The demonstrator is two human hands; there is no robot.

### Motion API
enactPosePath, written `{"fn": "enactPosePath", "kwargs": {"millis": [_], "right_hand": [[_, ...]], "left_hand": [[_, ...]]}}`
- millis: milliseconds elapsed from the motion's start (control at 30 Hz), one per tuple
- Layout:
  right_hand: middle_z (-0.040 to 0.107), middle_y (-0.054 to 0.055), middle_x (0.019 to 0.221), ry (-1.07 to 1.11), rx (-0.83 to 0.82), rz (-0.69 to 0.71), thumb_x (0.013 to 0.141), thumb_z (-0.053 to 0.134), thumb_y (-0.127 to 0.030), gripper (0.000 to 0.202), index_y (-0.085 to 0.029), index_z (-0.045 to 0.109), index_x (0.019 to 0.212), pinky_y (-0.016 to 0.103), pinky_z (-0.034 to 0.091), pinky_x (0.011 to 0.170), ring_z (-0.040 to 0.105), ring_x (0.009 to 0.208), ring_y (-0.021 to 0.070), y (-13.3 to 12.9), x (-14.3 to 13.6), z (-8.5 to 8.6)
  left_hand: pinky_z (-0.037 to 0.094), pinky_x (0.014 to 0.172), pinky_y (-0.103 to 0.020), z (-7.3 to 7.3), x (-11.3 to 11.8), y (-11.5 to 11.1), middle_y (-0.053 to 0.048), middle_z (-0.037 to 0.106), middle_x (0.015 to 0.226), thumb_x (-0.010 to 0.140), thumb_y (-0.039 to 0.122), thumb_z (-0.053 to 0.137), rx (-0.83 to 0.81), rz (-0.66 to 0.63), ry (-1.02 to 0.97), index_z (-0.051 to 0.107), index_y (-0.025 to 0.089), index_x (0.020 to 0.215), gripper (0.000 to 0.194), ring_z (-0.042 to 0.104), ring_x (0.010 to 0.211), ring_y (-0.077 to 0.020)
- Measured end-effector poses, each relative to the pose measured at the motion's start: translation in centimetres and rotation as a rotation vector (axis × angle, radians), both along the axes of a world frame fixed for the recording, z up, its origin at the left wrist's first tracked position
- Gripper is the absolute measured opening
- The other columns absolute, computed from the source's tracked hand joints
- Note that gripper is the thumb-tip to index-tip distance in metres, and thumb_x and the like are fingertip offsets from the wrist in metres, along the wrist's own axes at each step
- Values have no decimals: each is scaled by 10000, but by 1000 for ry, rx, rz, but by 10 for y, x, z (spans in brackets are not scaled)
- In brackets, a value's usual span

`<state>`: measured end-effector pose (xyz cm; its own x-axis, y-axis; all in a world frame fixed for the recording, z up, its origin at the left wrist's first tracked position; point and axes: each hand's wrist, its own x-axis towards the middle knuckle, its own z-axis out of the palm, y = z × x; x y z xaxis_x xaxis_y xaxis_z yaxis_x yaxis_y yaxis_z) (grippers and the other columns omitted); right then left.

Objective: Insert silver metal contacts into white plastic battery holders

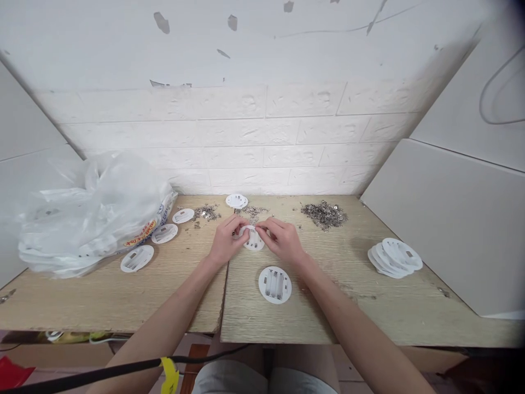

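A white round battery holder [254,244] with slots lies between my hands, near the board seam. My left hand [228,239] is closed at its left edge, fingers curled and thumb against the holder. At its upper right, the thumb and forefinger of my right hand [284,239] are pinched together; whatever is in the pinch is too small to make out. Closer to me lies another white round battery holder [275,285], its slots facing up. Just beyond my hands are small loose metal contacts [254,212] and some round white holders [237,201].
A clear plastic bag [94,219] of white parts fills the left side, with round holders [137,258] along its edge. Metal contacts form a small heap [207,212] and a larger heap [325,215]. Overlapping round holders [394,258] lie at right. A black cable [94,375] crosses below.
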<state>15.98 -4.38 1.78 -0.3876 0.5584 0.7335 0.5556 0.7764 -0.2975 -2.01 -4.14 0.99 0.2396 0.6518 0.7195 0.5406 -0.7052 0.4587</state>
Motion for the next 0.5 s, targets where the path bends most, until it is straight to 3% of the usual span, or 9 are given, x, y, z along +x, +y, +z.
{"fn": "enactPosePath", "kwargs": {"millis": [167,267,400,500], "right_hand": [[624,27,661,179,-153,-108,904,461,-348,275,-172,617,760,237,361,542,501,551,113,6,5,3],[588,10,591,302,-286,-178,883,475,-408,314,-175,597,710,239,341,514,452,502,109,10,9,4],[593,11,588,444,-397,-166,846,509,-445,314,-172,598,719,236,337,493,433,484,108,13,11,6],[575,7,564,538,-450,-146,827,531,-444,311,-168,591,698,232,336,491,424,481,105,13,12,8]], "left_hand": [[383,640,-262,-2,1,1,9,494,685,693,112,554,-229,-132,204,568,178,721,73,464,685,-140],[386,671,-282,-3,-1,4,-4,491,690,674,145,559,-311,-120,288,588,176,683,43,476,726,-164],[368,625,-275,3,-6,5,-1,481,642,656,166,547,-429,-107,304,576,171,625,43,457,677,-159],[337,564,-254,10,-11,3,10,472,596,662,158,515,-581,-211,306,546,166,564,103,436,597,-131]]}}
